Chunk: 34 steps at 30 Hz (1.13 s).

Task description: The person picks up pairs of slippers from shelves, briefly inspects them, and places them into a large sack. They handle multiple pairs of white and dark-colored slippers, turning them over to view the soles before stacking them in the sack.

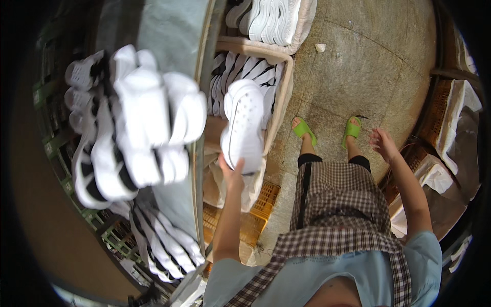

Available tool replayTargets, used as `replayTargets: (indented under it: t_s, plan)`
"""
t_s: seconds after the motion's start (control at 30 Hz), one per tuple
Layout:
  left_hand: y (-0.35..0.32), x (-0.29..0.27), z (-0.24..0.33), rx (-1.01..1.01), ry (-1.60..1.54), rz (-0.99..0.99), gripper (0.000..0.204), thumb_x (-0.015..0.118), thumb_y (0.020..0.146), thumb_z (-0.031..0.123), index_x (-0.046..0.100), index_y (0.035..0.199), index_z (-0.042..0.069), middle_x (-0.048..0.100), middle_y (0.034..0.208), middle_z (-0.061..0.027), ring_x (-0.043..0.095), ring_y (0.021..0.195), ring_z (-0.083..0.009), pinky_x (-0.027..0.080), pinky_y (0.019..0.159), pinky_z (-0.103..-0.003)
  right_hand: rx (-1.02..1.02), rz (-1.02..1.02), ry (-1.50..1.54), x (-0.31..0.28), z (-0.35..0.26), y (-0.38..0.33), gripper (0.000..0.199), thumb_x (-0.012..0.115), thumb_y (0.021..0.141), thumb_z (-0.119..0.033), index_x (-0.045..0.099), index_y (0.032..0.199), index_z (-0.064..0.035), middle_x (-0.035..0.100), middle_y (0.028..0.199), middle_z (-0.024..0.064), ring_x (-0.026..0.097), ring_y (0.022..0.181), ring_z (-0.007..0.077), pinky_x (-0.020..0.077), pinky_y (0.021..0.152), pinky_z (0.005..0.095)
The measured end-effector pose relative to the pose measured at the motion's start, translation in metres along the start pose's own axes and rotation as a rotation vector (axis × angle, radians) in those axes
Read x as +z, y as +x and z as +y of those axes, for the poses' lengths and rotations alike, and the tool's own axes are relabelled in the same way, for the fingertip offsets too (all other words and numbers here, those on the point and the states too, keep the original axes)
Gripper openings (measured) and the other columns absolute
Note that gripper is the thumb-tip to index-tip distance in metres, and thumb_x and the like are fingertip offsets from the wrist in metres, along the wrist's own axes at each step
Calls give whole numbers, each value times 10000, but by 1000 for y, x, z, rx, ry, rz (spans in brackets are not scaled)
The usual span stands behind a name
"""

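My left hand (232, 174) is closed on the near end of a white shoe sole (245, 128) with small dots along its face. More white edges show behind it, so it may be more than one sole; I cannot tell. It is held above a lined crate (286, 92) full of white and black soles standing on edge. My right hand (382, 145) hangs out to the right with its fingers apart and nothing in it. On the worktop to the left, white soles (146, 110) lie in a blurred heap, and a fanned row of soles (166, 238) lies nearer to me.
Another lined crate of white soles (268, 23) stands farther off. Orange plastic crates (266, 199) sit low beside me. To the right are brown crates (441, 112) with white sheeting. A small white scrap (320, 47) lies on the wet-looking floor (368, 66). Green racks (56, 148) edge the worktop.
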State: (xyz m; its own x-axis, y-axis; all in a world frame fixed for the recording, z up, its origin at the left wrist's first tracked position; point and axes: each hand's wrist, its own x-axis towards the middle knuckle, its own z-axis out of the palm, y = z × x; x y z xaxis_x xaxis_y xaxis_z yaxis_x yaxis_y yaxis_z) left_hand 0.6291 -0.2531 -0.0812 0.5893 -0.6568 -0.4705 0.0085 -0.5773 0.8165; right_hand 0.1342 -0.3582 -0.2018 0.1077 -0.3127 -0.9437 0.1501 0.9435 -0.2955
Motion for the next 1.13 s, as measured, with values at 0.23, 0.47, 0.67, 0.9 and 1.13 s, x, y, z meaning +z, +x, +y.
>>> replayTargets:
  t_s: [0.23,0.47,0.67,0.9,1.13]
  plan:
    - [209,98,-114,269,1258,132,777,723,747,237,308,1361,4,256,1391,-301,239,1314,-370,275,1045,-371,144,170,-9,-36,84,40,463,505,898,-448,481,1184,-85,567,874,-23,548,757,107,400,644,254]
    - [218,142,-162,351,643,-55,936,749,696,240,181,1405,14,52,1423,-315,162,1324,-425,244,1061,-422,222,186,-56,-33,123,59,420,526,883,-433,495,1146,-107,581,885,-1,555,770,111,409,655,264]
    - [231,157,-155,158,700,4,1002,721,731,330,82,1415,-30,68,1414,-357,149,1323,-443,178,1085,-433,215,152,-83,1,127,73,318,533,879,-393,514,1059,-131,587,928,8,567,789,117,427,672,269]
    - [182,113,-102,245,658,-31,813,651,812,313,207,1379,-62,256,1392,-315,251,1303,-413,225,1072,-423,21,-70,-166,20,97,35,219,561,876,-289,532,1015,-122,581,874,-15,566,766,87,418,630,229]
    - [-132,49,-90,-147,648,-485,749,593,868,346,237,1366,-85,423,1315,-245,437,1212,-285,355,986,-363,-397,-443,-448,37,69,-63,223,576,852,-112,524,1045,-14,621,896,58,594,814,139,492,739,298]
